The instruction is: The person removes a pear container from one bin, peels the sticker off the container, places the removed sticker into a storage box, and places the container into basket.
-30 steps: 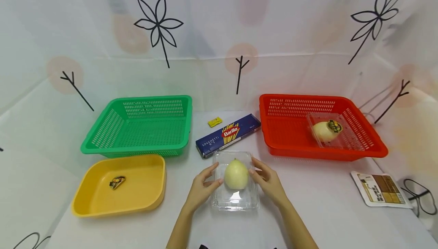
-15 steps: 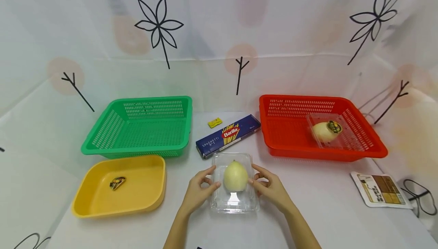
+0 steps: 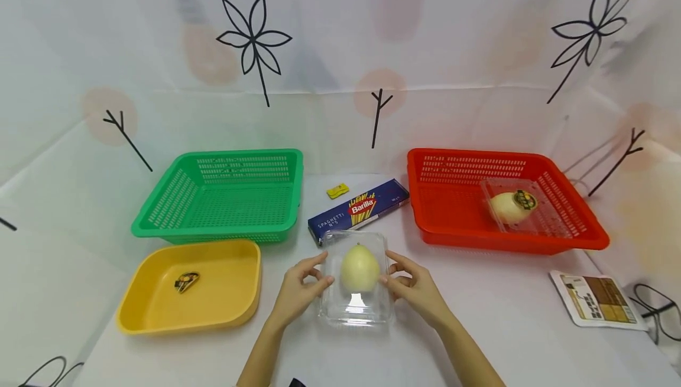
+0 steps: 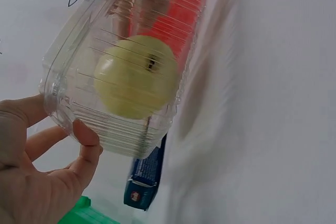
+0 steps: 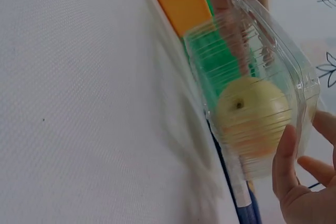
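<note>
Near the middle of the table in the head view is a clear plastic clamshell box (image 3: 355, 315) with a pale yellow-green pear (image 3: 359, 269) inside. My left hand (image 3: 298, 290) pinches its left side, with thumb and fingers at the rim. On the opposite side my right hand (image 3: 417, 293) grips the rim the same way. Both wrist views show the ribbed underside of the box, with a shadow on the cloth beside it. Just behind it lies a blue Barilla spaghetti box (image 3: 340, 215), whose near end the clamshell's back edge almost meets.
A green basket (image 3: 298, 198) stands back left, with a yellow tray (image 3: 239, 316) in front holding a small dark-labelled item (image 3: 186, 281). The red basket (image 3: 441, 236) at right holds another boxed pear (image 3: 509, 208). A yellow packet (image 3: 337, 191) and a brown-white pouch (image 3: 598, 300) also lie there.
Both hands have shifted the clamshell box a little to the left, pear inside, and its back edge is now closer to the spaghetti box. Their grip looks the same.
</note>
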`<state>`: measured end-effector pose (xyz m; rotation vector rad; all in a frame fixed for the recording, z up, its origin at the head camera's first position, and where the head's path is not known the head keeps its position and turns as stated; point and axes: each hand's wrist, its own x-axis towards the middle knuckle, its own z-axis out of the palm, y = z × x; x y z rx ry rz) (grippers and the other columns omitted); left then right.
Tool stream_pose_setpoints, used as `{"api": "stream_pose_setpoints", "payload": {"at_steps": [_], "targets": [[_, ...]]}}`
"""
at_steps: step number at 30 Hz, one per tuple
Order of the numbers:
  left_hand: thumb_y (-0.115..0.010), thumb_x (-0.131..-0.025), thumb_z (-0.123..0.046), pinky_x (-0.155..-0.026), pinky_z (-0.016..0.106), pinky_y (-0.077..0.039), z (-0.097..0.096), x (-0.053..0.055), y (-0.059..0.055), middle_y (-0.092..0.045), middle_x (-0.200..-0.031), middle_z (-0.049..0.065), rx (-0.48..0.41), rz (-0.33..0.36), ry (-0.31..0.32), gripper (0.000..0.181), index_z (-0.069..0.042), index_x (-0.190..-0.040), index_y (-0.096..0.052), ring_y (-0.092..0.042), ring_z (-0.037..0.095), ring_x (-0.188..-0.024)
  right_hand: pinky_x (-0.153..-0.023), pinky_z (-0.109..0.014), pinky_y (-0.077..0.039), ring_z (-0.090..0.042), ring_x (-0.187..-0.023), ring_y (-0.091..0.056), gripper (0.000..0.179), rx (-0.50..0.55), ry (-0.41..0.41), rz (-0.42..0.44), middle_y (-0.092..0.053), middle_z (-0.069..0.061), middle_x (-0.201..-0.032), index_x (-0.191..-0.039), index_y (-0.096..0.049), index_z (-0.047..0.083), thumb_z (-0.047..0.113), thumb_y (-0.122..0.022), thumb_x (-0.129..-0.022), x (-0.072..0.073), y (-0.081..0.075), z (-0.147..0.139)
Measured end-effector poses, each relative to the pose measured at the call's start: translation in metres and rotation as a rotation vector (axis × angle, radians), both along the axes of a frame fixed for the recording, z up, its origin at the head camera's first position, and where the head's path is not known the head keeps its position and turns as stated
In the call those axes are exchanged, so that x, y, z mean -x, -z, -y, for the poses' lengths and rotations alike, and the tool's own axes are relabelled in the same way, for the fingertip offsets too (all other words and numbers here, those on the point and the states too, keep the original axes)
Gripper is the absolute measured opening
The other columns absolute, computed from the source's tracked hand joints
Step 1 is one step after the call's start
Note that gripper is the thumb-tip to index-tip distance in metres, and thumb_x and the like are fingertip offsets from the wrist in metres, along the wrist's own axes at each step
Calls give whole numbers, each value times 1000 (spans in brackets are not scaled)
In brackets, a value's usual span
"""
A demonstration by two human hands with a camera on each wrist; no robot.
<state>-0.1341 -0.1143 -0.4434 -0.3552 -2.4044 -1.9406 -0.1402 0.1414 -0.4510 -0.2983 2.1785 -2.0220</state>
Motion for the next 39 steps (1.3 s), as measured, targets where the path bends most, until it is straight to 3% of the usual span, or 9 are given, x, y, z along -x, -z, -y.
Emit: {"api": "stream_pose_setpoints", "payload": {"at_steps": [7,15,21,27,34,39], "targets": [[-70,-81,-1,-62,20,-53,12,0,-16,-57,-112,26,-6,23,22,49,9,-126,-53,-54,12,-82,-61,-26,-55,-12,-64,-60,57,34,6,27,-48,-17,-98,-137,-43,-4,3,-67,-85,1,-9,11],[-69,-82,0,-61,20,-53,20,0,-27,-57,-97,26,-2,26,30,50,9,-127,-52,-54,11,-78,-58,-26,-54,-9,-60,-57,57,84,9,-44,-49,-15,-95,-134,-43,-8,-3,-66,-83,2,-13,17],[-69,-81,3,-61,19,-53,27,3,-35,-55,-111,27,-22,-16,38,48,10,-126,-53,-54,9,-79,-56,-26,-54,-8,-61,-58,57,110,-22,-88,-49,-13,-95,-134,-42,-10,-4,-66,-83,7,-23,22],[-67,-81,6,-62,20,-53,37,9,-44,-52,-123,32,-34,-78,55,48,14,-126,-51,-55,8,-80,-59,-26,-55,-11,-65,-60,57,105,-58,-91,-49,-18,-98,-135,-43,-7,-2,-65,-84,14,-35,27],[-67,-82,4,-66,20,-53,47,10,-54,-50,-133,23,-62,-31,25,49,8,-129,-51,-55,9,-85,-61,-27,-55,-13,-68,-62,56,121,-80,-87,-48,-22,-101,-136,-44,-5,-1,-65,-84,21,-46,37],[-65,-82,6,-65,22,-54,53,13,-58,-51,-131,25,-58,-72,15,47,10,-127,-52,-56,8,-82,-61,-28,-56,-18,-71,-63,57,147,-85,-99,-48,-23,-102,-136,-43,-7,-2,-66,-83,24,-51,45]]}}
